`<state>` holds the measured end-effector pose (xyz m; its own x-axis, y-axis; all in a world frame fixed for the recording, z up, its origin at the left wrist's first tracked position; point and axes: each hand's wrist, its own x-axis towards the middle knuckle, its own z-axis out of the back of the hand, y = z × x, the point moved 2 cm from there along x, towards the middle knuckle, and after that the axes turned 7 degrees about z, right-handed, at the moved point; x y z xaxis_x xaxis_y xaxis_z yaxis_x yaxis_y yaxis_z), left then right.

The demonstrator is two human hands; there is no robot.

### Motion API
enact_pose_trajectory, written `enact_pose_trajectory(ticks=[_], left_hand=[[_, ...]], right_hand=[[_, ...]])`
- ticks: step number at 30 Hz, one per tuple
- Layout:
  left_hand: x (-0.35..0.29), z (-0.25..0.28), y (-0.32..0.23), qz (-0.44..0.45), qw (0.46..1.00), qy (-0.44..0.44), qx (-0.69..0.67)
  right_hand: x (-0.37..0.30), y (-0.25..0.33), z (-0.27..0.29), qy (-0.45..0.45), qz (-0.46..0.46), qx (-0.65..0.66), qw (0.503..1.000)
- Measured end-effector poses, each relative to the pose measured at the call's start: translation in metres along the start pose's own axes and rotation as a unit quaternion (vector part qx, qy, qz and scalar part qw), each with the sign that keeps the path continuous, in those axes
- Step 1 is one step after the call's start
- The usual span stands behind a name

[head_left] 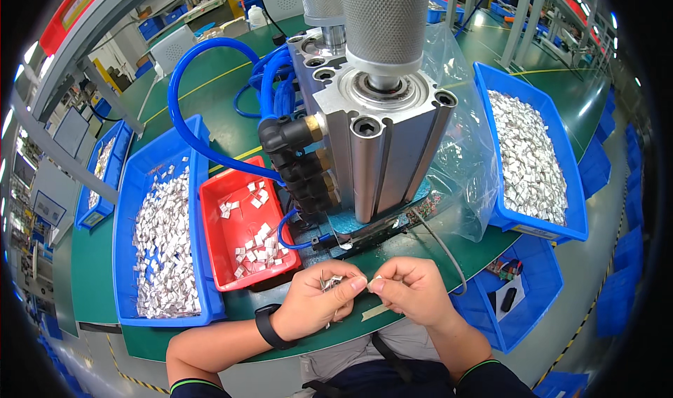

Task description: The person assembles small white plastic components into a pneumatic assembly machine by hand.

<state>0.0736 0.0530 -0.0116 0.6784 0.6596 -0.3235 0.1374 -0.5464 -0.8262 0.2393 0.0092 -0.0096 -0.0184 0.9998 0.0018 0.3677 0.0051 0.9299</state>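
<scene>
My left hand (pixel 319 296), with a black band on its wrist, is closed around several small white square parts with thin wire leads (pixel 332 282). Its thumb and forefinger come together at the tip. Close beside it, my right hand (pixel 415 291) pinches a small pale piece (pixel 376 279), mostly covered by the fingertips. The two hands nearly meet over the front edge of the green table (pixel 245 335). Just beyond them stands a metal pneumatic press (pixel 385 131) with blue air hoses (pixel 184 117).
Left of the press sit a red bin (pixel 231 233) with some white parts and a blue bin (pixel 203 286) full of them. Another full blue bin (pixel 578 201) stands at right, beside a clear plastic bag (pixel 459 180). An open blue bin (pixel 536 314) is below the table's right edge.
</scene>
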Motion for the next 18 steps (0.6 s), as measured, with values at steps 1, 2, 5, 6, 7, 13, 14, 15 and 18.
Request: enact_pose_trajectory(ticks=[1, 2, 5, 6, 7, 13, 14, 15, 18], left_hand=[[0.000, -0.001, -0.001, 0.000, 1.000, -0.001, -0.001], [0.000, -0.002, -0.002, -0.002, 1.000, -0.008, -0.007], [0.001, -0.004, -0.003, 0.001, 1.000, -0.018, 0.001], [0.001, -0.005, -0.003, 0.006, 1.000, -0.020, 0.015], [0.001, -0.005, -0.003, 0.006, 1.000, -0.020, 0.015], [0.001, -0.004, -0.003, 0.014, 1.000, -0.013, 0.014], [0.001, -0.004, -0.003, 0.013, 1.000, -0.012, 0.016], [0.001, -0.004, -0.003, 0.012, 1.000, -0.011, 0.018], [0.001, -0.004, -0.004, 0.013, 1.000, -0.011, 0.015]], right_hand=[[0.000, 0.003, 0.003, -0.010, -0.009, -0.028, 1.000], [0.001, 0.005, 0.006, -0.019, -0.017, -0.056, 0.998], [0.008, 0.012, 0.016, -0.087, -0.012, 0.001, 0.996], [0.010, 0.013, 0.016, -0.105, 0.008, 0.000, 0.994], [0.013, 0.013, 0.016, -0.105, 0.008, 0.000, 0.994], [0.020, 0.012, 0.012, -0.141, 0.034, 0.015, 0.989], [0.022, 0.011, 0.012, -0.148, 0.030, 0.008, 0.989], [0.022, 0.011, 0.012, -0.155, 0.026, 0.000, 0.988], [0.025, 0.011, 0.011, -0.161, 0.019, 0.000, 0.987]])
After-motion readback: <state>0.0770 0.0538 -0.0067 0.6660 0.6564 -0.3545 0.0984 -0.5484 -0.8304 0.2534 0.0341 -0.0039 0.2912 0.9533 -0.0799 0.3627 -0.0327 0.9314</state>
